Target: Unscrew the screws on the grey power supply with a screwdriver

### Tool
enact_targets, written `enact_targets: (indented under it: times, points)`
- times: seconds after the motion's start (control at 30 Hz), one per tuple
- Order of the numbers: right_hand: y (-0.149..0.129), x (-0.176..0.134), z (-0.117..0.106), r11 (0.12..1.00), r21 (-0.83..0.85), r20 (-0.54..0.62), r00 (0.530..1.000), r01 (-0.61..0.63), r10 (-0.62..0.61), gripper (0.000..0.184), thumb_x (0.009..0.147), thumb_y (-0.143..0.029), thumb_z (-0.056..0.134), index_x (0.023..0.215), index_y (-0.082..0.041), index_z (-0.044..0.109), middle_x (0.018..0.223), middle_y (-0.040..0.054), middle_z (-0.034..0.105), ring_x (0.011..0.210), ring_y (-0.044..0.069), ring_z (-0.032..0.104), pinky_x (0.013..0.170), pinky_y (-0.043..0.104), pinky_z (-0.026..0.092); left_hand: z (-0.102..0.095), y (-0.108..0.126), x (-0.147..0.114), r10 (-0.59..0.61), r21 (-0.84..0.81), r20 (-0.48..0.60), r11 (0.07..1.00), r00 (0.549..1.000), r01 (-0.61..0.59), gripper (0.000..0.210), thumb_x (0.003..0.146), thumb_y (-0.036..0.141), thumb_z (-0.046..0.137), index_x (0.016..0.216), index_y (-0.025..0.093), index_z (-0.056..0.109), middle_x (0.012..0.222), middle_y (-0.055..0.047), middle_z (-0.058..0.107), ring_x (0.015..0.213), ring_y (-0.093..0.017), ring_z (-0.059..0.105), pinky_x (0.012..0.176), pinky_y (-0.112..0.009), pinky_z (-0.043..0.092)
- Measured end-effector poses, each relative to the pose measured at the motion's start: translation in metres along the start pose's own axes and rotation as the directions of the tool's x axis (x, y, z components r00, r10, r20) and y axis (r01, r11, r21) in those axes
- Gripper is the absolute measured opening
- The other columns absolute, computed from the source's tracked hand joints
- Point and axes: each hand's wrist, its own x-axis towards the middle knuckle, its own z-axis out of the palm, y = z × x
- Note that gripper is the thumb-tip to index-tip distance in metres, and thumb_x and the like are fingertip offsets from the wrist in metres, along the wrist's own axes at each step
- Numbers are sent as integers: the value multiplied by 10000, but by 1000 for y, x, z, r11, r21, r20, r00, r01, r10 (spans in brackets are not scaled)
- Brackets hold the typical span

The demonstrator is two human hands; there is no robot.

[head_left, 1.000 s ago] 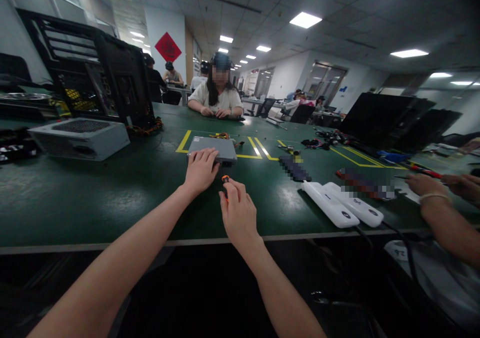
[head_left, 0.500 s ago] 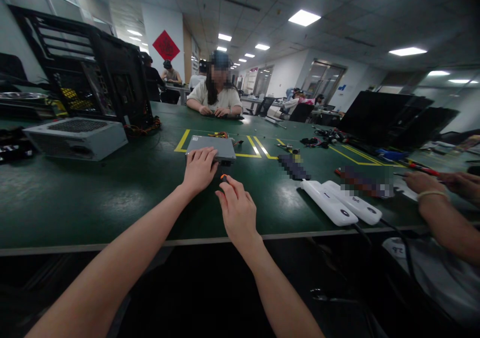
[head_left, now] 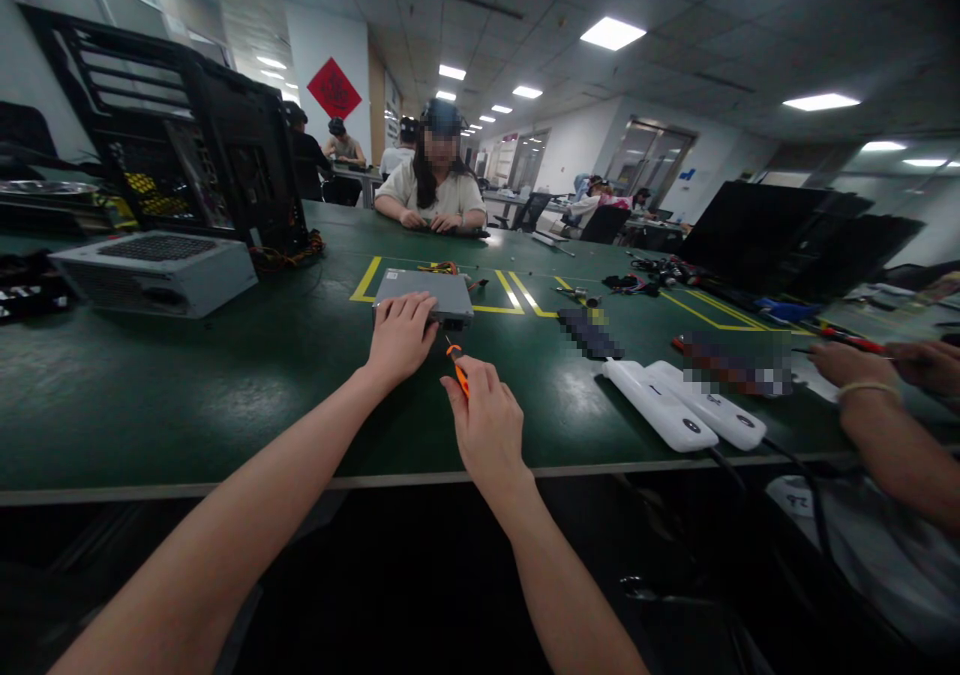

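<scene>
A flat grey computer power supply [head_left: 442, 297] lies on the green table, with a bundle of coloured wires [head_left: 442, 267] at its far side. My left hand [head_left: 405, 338] grips its near left corner, fingers over the top and thumb at the front face. In my right hand [head_left: 486, 410] is an orange and black screwdriver [head_left: 458, 368], its handle held between thumb and fingers. The tip points up and away, close to the front face of the power supply. From this angle I cannot tell whether the tip touches it.
A larger grey power supply [head_left: 161, 273] and a black computer case [head_left: 172, 135] stand at the left. White devices [head_left: 660, 410] with cables lie at the right, near a co-worker's hands [head_left: 855, 367]. Another person [head_left: 431, 190] sits across the table.
My right hand has drawn back slightly toward me and to the right, so more of the screwdriver shows. The left hand and the power supply have stayed in place.
</scene>
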Motion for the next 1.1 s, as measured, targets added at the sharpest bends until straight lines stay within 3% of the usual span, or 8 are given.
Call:
enact_targets:
  times: [0.13,0.23,0.37,0.6,0.83,1.0,1.1]
  points:
    - [-6,-3,-1,999,23,67,997,48,-49,259,898,-144,396,1135,-135,499,1274,169,507,1050,217,585,810,351,512,1,0,0,2,2,-7,1000,1000,-2,371,896,279,384,1240,191,493,1319,-92,522,1216,-263,433,1024,-439,268]
    - [-6,-4,2,997,18,49,996,72,-73,260,918,-150,371,1142,-149,503,1230,151,552,1074,204,580,827,339,509,2,-1,0,-3,1,-3,1000,1000,3,375,893,277,388,1245,202,492,1324,-89,519,1221,-264,431,1027,-443,265]
    - [-1,-4,3,1000,-19,-4,1000,-2,2,233,935,-255,405,1098,-163,544,1083,122,621,933,194,639,753,310,524,1,0,0,-7,7,0,1000,1000,7,375,892,276,390,1245,202,491,1325,-86,519,1218,-263,435,1028,-442,268]
    - [-7,-9,4,998,30,91,994,59,-62,304,906,-110,350,1177,-137,487,1284,175,487,1085,208,571,842,353,514,1,0,0,-3,-6,-4,1000,1000,3,368,897,279,380,1236,194,494,1320,-92,519,1221,-264,428,1028,-437,263]
    - [-3,-2,2,1000,8,-2,1000,-12,12,241,932,-299,414,1092,-167,537,1096,122,601,889,197,644,722,323,539,0,0,0,-3,-10,0,1000,1000,3,369,894,274,386,1237,185,490,1319,-96,519,1218,-265,427,1029,-437,260]
    - [-7,-4,-1,995,96,47,998,35,-40,267,894,-154,387,1139,-136,492,1281,180,458,1095,222,558,828,365,527,-1,1,0,-1,-3,-4,1000,1000,1,363,893,271,390,1229,184,496,1319,-93,520,1216,-262,431,1029,-433,262]
    - [-5,-4,4,988,120,14,995,94,-96,301,899,-113,347,1179,-120,456,1239,177,500,1142,212,529,870,359,512,0,0,0,3,3,-5,1000,1000,-3,362,895,276,392,1227,177,498,1320,-92,520,1215,-260,431,1028,-431,263]
